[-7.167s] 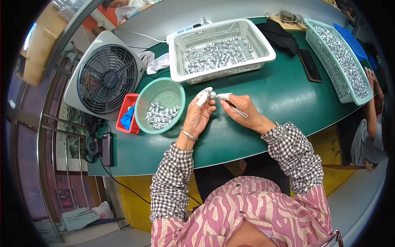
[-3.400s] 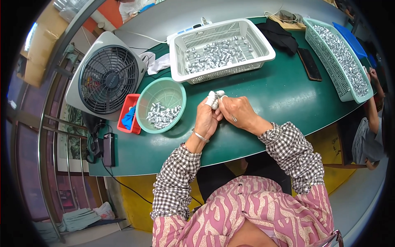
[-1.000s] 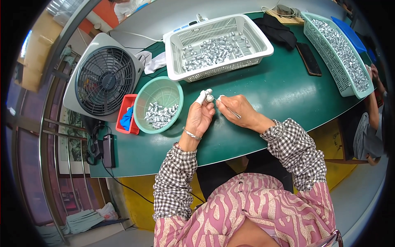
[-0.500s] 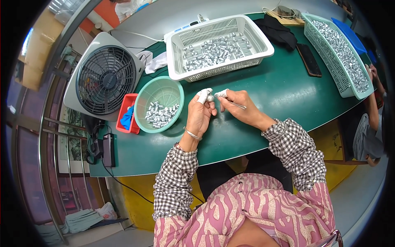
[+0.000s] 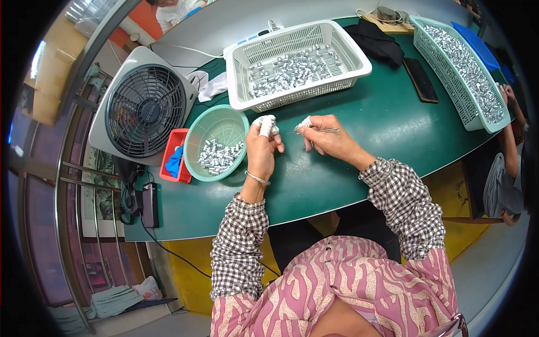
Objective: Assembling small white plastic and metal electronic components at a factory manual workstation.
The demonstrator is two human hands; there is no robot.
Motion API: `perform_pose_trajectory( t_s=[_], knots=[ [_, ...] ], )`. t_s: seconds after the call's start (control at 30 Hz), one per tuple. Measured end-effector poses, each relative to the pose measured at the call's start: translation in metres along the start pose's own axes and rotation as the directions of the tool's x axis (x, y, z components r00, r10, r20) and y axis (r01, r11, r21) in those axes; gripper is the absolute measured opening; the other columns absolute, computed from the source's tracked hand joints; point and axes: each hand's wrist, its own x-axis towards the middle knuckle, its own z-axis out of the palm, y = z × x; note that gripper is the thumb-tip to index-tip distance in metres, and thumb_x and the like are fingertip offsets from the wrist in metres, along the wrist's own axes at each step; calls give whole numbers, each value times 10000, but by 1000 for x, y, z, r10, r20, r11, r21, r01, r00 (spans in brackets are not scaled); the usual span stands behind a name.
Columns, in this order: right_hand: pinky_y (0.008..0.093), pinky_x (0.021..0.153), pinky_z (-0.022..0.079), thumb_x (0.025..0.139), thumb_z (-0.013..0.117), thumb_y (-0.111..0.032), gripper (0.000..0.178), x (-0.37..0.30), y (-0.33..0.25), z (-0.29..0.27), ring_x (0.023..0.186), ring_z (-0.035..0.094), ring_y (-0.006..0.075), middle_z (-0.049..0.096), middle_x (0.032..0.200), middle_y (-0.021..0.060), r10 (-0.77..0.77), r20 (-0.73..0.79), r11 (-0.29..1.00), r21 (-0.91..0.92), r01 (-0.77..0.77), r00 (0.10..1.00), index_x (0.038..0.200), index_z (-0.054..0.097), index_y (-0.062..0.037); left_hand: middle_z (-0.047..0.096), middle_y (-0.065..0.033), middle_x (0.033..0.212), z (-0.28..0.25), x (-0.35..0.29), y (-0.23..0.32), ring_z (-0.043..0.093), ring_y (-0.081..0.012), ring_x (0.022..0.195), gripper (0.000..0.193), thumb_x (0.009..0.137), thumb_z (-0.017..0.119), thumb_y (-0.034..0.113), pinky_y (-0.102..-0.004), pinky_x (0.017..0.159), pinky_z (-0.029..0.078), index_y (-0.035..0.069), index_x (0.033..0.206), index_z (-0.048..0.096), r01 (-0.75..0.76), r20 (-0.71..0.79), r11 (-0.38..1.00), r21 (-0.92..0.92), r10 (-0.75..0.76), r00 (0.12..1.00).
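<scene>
Left hand (image 5: pixel 261 150) curled, any contents hidden; right hand (image 5: pixel 331 137) pinching a thin metal tool (image 5: pixel 330 130); pale lettering (image 5: pixel 150 116) on a fan (image 5: pixel 132 98).

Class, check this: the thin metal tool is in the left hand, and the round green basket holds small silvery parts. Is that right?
Wrong side: the head view shows the thin metal tool in the right hand. The rest stands.

Thin silvery tool (image 5: pixel 330 130) gripped in my right fingers (image 5: pixel 305 124), nearly level, one end toward my left fingers (image 5: pixel 266 124), apart from them. Detail at those left tips too small to tell. Short silvery metal pieces (image 5: pixel 219 158) loose, jumbled in green bowl (image 5: pixel 220 119); more scattered inside white basket (image 5: pixel 306 90).
</scene>
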Motion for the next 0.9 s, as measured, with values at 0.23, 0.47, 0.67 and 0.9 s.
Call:
perform_pose_trajectory(
  t_s=[0.23, 0.47, 0.67, 0.9],
  knots=[
    [188, 352, 307, 869, 521, -125, 148, 9, 11, -13, 386, 421, 36, 561, 560, 20, -127, -309, 989, 30, 143, 943, 819, 599, -10, 540, -42, 648, 0, -10, -17, 497, -130, 496, 138, 861, 560, 163, -266, 466, 411, 48, 938, 568, -314, 246, 458, 831, 202, 948],
    [190, 358, 307, 866, 522, -122, 153, 7, 10, -10, 391, 417, 35, 555, 554, 16, -176, -313, 984, -68, 163, 933, 790, 588, -8, 597, -104, 711, 26, -8, 7, 566, -247, 583, 135, 806, 611, 153, -355, 552, 448, 41, 877, 586, -414, 284, 275, 868, 410, 867],
    [195, 358, 308, 861, 521, -111, 148, 6, 8, -7, 396, 422, 37, 555, 550, 10, -154, -299, 987, -88, 134, 942, 782, 587, -5, 604, -103, 830, 35, 36, 42, 569, -278, 777, 122, 768, 618, 124, -386, 653, 448, 50, 863, 599, -494, 395, -51, 868, 674, 624],
    [173, 363, 289, 888, 511, -121, 141, 8, 11, -5, 395, 400, 21, 542, 554, 8, -155, -260, 986, -104, 132, 953, 842, 581, -8, 604, -128, 796, 0, 54, 49, 562, -289, 765, 179, 748, 639, 122, -387, 664, 444, 48, 912, 630, -433, 415, -158, 888, 681, 603]
  ],
)
